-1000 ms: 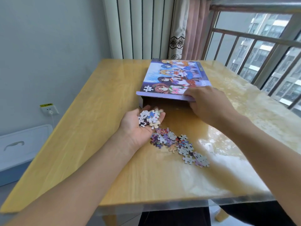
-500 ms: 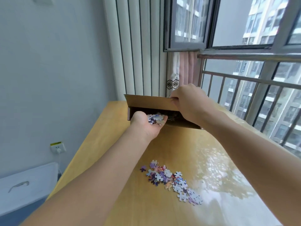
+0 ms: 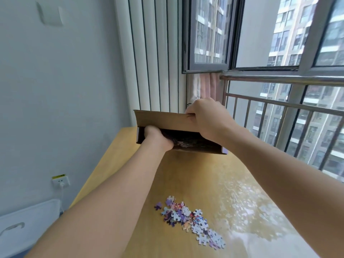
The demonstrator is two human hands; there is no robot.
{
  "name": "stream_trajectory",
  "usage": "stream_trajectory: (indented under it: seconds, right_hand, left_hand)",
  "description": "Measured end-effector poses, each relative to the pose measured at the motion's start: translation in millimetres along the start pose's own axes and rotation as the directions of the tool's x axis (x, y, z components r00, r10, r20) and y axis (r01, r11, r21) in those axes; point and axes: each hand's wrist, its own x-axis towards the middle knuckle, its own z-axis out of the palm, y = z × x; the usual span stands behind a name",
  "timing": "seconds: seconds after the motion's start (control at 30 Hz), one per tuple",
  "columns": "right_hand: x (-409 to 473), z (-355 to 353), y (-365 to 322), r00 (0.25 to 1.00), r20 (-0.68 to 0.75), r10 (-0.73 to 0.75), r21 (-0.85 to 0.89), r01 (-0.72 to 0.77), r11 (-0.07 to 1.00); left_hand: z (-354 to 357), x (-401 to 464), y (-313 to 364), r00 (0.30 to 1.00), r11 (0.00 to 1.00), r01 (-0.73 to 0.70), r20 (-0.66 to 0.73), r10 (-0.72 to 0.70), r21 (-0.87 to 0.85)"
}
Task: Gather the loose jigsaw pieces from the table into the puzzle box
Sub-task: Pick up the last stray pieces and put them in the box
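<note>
Reaching into the box [image 3: 167, 121], left hand [image 3: 158, 137] fingers hidden, right hand [image 3: 206, 118] grips its flap; a pile [image 3: 189, 220] waits on the counter [image 3: 204, 179].

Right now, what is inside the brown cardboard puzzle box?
Inside the brown cardboard puzzle box: the left hand and a few pale jigsaw pieces. Deeper contents are dark, hidden by the flap.

A yellowish wooden table [image 3: 188, 183] with a glossy, light-reflecting top carries a loose heap of jigsaw pieces [image 3: 189, 219] near its middle, trailing toward 4 o'clock. One purple piece [image 3: 158, 206] lies just apart at the heap's 10 o'clock edge.
</note>
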Motion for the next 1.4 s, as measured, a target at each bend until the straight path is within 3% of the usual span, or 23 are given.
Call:
stream_trajectory:
  seconds: [0.1, 0.27, 0.33, 0.37, 0.43, 0.47, 0.5, 0.6, 0.7, 0.9, 1.03, 1.1, 1.23, 1.3, 1.4]
  right_hand:
    - [1.8, 1.7, 5.3, 0.999, -0.032, 0.001, -0.025, -0.002, 1.0]
    - [17.5, -9.3, 5.3, 0.975, -0.221, -0.016, -0.088, -0.004, 0.996]
    - [22.4, -14.9, 2.2, 0.972, -0.232, -0.025, -0.085, 0.005, 0.996]
    - [23.5, -17.4, 1.8, 0.976, -0.217, -0.027, -0.082, 0.009, 0.997]
    - [27.4, -23.5, 3.9, 0.969, -0.244, -0.037, -0.097, 0.014, 0.995]
    - [28.6, -25.7, 5.9, 0.965, -0.261, -0.041, -0.101, 0.015, 0.995]
    - [29.2, -26.2, 7.4, 0.965, -0.258, -0.046, -0.104, 0.02, 0.994]
    - [28.3, -18.7, 5.7, 0.97, -0.227, -0.085, -0.123, 0.058, 0.991]
    - [20.4, -0.5, 6.5, 0.985, -0.156, -0.075, -0.097, 0.06, 0.993]
    - [-0.3, 43.2, 20.1, 0.999, -0.018, -0.04, -0.044, 0.04, 0.998]
    - [-21.1, 79.6, 29.5, 0.995, 0.102, 0.015, -0.008, -0.014, 1.0]
    - [-31.1, 99.2, 32.7, 0.986, 0.163, 0.048, 0.01, -0.05, 0.999]
    - [-53.7, 118.0, 29.0, 0.973, 0.221, 0.068, 0.024, -0.075, 0.997]
    - [-69.7, 111.4, 20.2, 0.979, 0.203, -0.005, 0.022, 0.0, 1.0]
    - [-102.0, 85.3, 4.0, 0.964, 0.229, -0.131, 0.07, 0.118, 0.991]
  left_hand:
    - [-11.7, -10.9, 8.8, 0.999, 0.997, -0.025, -0.02, 0.026, 0.07]
    - [7.0, -41.7, 25.0, 0.961, 0.95, -0.245, 0.176, 0.211, 0.195]
    - [13.4, -56.9, 26.0, 0.895, 0.775, -0.446, 0.233, 0.381, 0.448]
    - [11.1, -62.9, 24.1, 0.83, 0.596, -0.549, 0.296, 0.473, 0.586]
    - [-1.8, -71.7, 20.3, 0.637, 0.168, -0.698, 0.497, 0.59, 0.696]
    - [-9.7, -71.1, 18.2, 0.563, 0.013, -0.719, 0.572, 0.597, 0.695]
    - [-16.1, -69.0, 16.5, 0.521, -0.072, -0.727, 0.618, 0.588, 0.682]
    - [-30.5, -57.5, 13.3, 0.474, -0.17, -0.728, 0.667, 0.575, 0.664]
    - [-40.2, -53.9, 5.3, 0.403, -0.159, -0.765, 0.656, 0.638, 0.624]
    - [-81.6, -35.4, -10.5, 0.627, -0.121, -0.662, 0.635, 0.452, 0.739]
    - [-108.2, -24.7, -19.8, 0.776, 0.039, -0.557, 0.504, 0.379, 0.829]
    - [-118.9, -20.5, -25.0, 0.801, 0.052, -0.528, 0.476, 0.363, 0.848]
    - [-141.8, -21.0, -36.3, 0.831, -0.046, -0.494, 0.487, 0.268, 0.868]
    - [-152.4, -28.8, -38.2, 0.835, -0.146, -0.491, 0.512, 0.202, 0.859]
    - [-164.8, -46.5, -35.1, 0.876, -0.335, -0.465, 0.48, -0.041, 0.82]
